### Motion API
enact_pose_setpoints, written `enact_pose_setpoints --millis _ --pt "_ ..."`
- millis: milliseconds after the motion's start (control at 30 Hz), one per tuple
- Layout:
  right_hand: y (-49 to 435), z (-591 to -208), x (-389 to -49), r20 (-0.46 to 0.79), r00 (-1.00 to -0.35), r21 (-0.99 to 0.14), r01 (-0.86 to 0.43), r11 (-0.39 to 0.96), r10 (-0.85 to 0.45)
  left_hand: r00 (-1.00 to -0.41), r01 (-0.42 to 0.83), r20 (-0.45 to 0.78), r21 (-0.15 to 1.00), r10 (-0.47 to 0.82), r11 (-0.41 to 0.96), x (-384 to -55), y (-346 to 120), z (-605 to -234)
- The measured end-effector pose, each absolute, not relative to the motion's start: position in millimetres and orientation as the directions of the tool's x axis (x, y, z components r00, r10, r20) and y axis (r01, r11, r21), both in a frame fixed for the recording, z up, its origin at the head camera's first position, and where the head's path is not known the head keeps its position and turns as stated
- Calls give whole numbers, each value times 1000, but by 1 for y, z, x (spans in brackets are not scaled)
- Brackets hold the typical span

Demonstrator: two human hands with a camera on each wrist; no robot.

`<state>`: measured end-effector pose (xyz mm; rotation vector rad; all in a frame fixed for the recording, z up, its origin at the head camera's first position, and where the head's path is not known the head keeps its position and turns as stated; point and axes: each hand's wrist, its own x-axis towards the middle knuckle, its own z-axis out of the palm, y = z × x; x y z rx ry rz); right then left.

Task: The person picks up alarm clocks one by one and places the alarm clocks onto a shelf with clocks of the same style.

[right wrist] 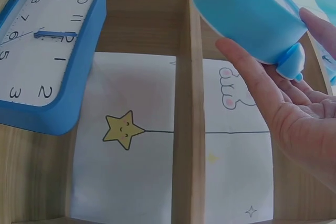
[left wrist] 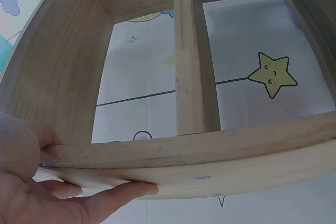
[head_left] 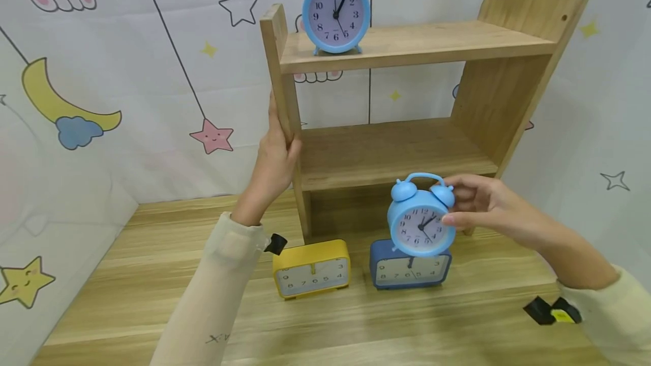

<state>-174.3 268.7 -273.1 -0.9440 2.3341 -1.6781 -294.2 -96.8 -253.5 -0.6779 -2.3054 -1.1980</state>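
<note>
My right hand [head_left: 480,205] holds a light-blue twin-bell alarm clock [head_left: 421,227] by its side, thumb at the front rim and fingers behind. The clock is in the air, in front of the shelf's lower part and overlapping the top of a dark-blue rectangular clock [head_left: 411,271]. In the right wrist view the same alarm clock [right wrist: 252,14] shows its rounded casing between thumb and fingers. My left hand [head_left: 274,160] grips the left side panel of the wooden shelf [head_left: 386,148]; in the left wrist view its fingers [left wrist: 123,192] lie along the panel's outer face.
A second light-blue alarm clock [head_left: 335,13] stands on the shelf's top board at the left. On the wood-grain table [head_left: 203,275] a yellow rectangular clock [head_left: 311,269] stands left of the dark-blue one. Behind hangs a patterned white cloth [head_left: 152,100].
</note>
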Motion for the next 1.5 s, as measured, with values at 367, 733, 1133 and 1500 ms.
enact_pose_setpoints --millis 367,733,1133,1500 --pt "270 -263 -175 262 -803 -868 -439 233 -535 -784 600 584 622 213 503 -292 -98 -253" --pt "272 -256 -175 265 -806 -866 -440 236 -530 -784 600 584 625 212 500 -291 -98 -252" --pt "273 -249 -176 255 -812 -864 -435 254 -524 -781 604 587 623 214 496 -292 -98 -252" --pt "275 -243 -177 262 -807 -853 -450 265 -530 -779 606 590 616 215 503 -293 -97 -253"
